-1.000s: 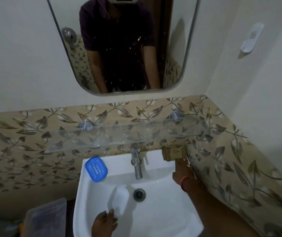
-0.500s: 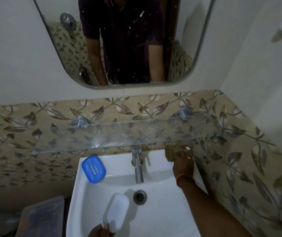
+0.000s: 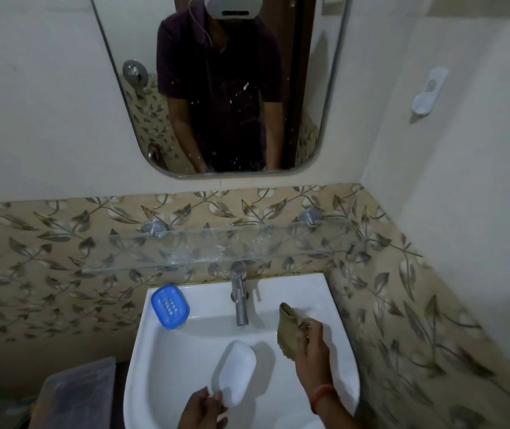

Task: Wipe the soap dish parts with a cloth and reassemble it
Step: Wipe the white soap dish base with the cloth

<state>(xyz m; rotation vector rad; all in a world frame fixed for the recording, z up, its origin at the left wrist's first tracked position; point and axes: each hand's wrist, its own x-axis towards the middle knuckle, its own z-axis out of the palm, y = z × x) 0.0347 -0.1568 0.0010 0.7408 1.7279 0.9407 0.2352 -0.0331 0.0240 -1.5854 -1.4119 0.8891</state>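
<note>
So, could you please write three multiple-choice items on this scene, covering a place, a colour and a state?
1. Where is the blue part?
A) on the glass shelf
B) on the sink rim, left of the tap
C) on the floor

2. What colour is the held part, in the left hand?
A) white
B) blue
C) green

3. What is the right hand doing?
A) resting open
B) turning the tap
C) gripping the cloth

Answers:
1 B, it lies on the rim's back left corner.
2 A, the piece pinched over the basin is plainly white.
3 C, its fingers curl round the cloth.
</note>
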